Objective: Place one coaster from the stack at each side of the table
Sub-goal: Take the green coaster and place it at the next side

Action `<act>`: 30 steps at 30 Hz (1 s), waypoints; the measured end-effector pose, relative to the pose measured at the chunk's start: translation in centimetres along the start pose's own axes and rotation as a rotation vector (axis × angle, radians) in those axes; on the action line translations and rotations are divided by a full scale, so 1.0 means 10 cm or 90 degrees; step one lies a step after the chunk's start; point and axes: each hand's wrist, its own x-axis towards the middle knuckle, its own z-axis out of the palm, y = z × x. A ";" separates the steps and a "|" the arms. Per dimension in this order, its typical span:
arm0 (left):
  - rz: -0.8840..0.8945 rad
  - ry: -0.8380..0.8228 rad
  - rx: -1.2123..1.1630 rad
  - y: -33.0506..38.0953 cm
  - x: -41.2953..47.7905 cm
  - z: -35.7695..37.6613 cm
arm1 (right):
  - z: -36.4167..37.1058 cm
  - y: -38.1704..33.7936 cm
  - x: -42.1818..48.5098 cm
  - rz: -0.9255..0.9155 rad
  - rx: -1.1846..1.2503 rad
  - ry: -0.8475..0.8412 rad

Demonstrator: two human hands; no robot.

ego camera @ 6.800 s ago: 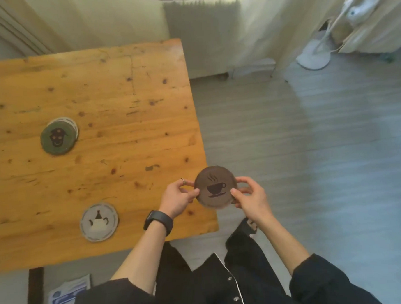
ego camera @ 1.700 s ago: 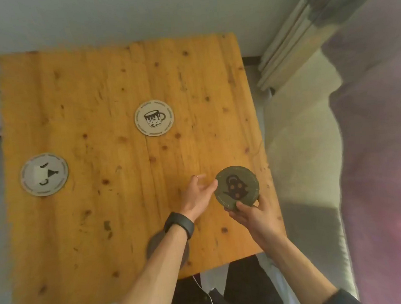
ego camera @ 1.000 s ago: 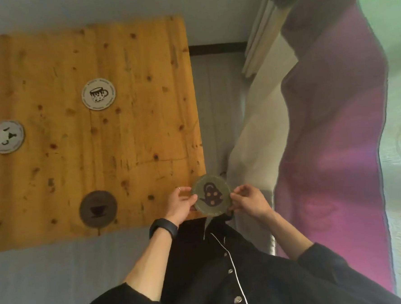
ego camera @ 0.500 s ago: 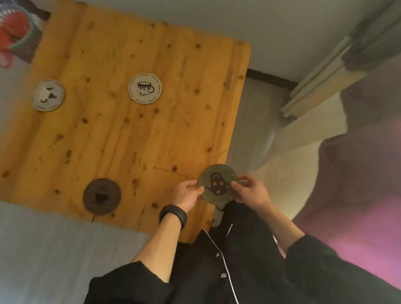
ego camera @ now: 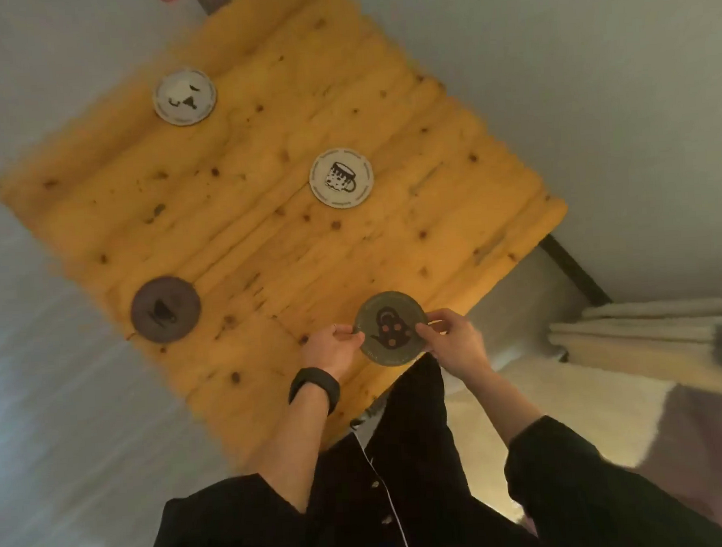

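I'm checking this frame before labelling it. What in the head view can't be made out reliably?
- Head view, green coaster: whether it rests on the table or is lifted; left hand and right hand pinch its rim.
- White coaster, far side: print smeared by motion blur.
- Brown coaster: motif dim and blurred.
- Table's far corner: cut off by the top edge.
- Rim lettering on the cup coaster: too small.

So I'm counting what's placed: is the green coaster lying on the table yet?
No, both hands hold the green coaster by its edges.
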 end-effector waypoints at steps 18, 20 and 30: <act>-0.240 0.400 -0.157 0.35 0.13 1.32 | -0.60 -0.22 1.09 -0.251 -0.574 -0.244; -0.234 0.417 -0.165 0.26 0.13 1.32 | -0.54 -0.20 1.08 -0.266 -0.579 -0.248; -0.201 0.467 -0.149 0.11 0.21 1.31 | -0.37 -0.18 1.12 -0.268 -0.565 -0.212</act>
